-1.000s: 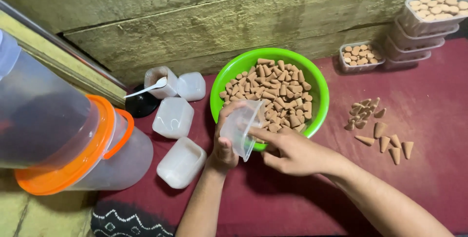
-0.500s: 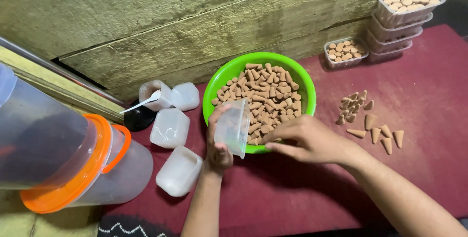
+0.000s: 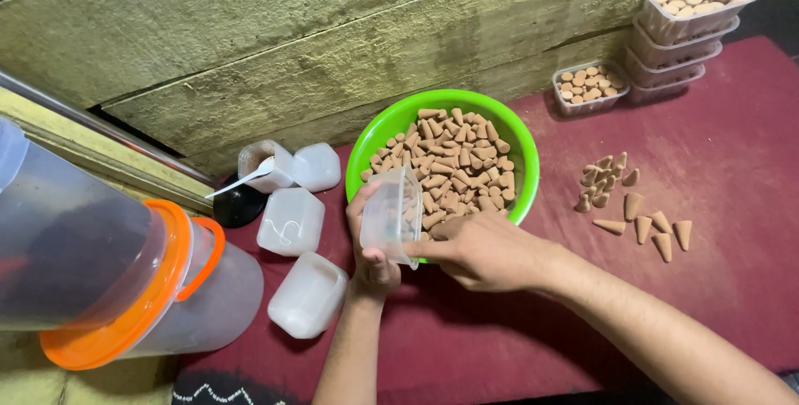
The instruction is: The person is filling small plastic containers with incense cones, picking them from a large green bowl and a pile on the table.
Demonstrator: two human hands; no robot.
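At the near rim of the round green plastic bowl (image 3: 523, 173) of brown cones (image 3: 449, 165), the left hand (image 3: 372, 262) grips a small clear plastic tub (image 3: 391, 215), tilted, the right hand (image 3: 483, 251) pinching beside it, above maroon cloth (image 3: 732, 172) with open room nearer.

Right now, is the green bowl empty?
No, the green bowl is piled with brown cones.

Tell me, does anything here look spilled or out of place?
A few brown cones lie loose on the red cloth, right of the green bowl, some upright, some tipped over. They sit apart from those in the bowl and the filled clear boxes. Nothing looks damaged.
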